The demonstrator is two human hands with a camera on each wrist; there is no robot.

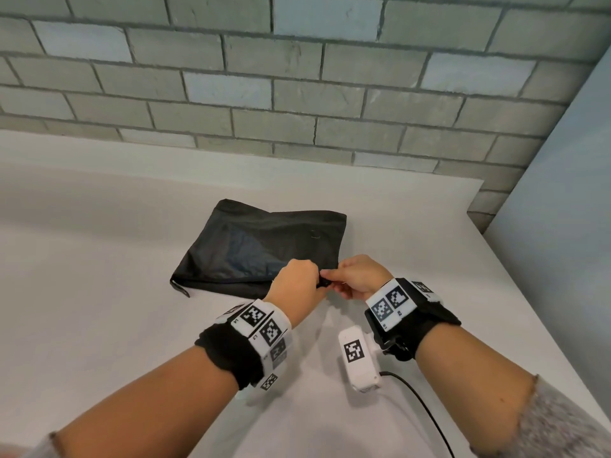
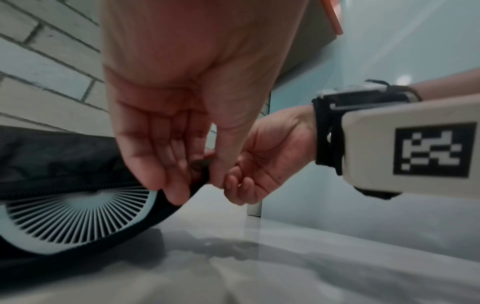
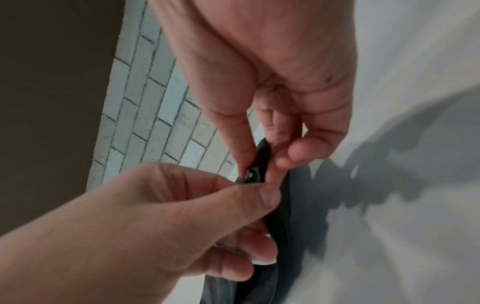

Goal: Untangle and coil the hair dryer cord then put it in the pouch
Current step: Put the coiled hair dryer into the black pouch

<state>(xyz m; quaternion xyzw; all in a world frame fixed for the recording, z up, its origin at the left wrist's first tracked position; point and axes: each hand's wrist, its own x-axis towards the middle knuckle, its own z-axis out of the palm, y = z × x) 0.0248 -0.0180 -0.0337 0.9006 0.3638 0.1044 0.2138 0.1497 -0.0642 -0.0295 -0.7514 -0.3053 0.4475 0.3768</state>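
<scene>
**Dryer in the pouch, zip not yet closed**

The black pouch (image 1: 264,246) lies flat on the white table (image 1: 99,226), at about 12 o'clock from the two hands and just beyond them. The left wrist view looks in through its unzipped near edge, where the round white grille of the hair dryer (image 2: 78,218) shows inside the mouth. So the dryer appears to be stowed already; the cord itself is not visible in any view, and whether it is coiled inside cannot be told. What seems left is closing the zip along that near edge.

Both hands meet at the pouch's near right corner. The left hand (image 1: 294,282) has its fingers curled, thumb and forefinger pinching the pouch edge at the zip end. The right hand (image 1: 357,276) likewise pinches the small dark zip pull (image 3: 253,174) between thumb and fingertips, its other fingers loosely bent.

The pouch's long axis runs roughly from 8 o'clock to 2 o'clock across the table, its open zip side facing the person at 6 o'clock. The dryer's grille faces out through that opening, toward 6 o'clock; which way its body lies inside is hidden.
</scene>
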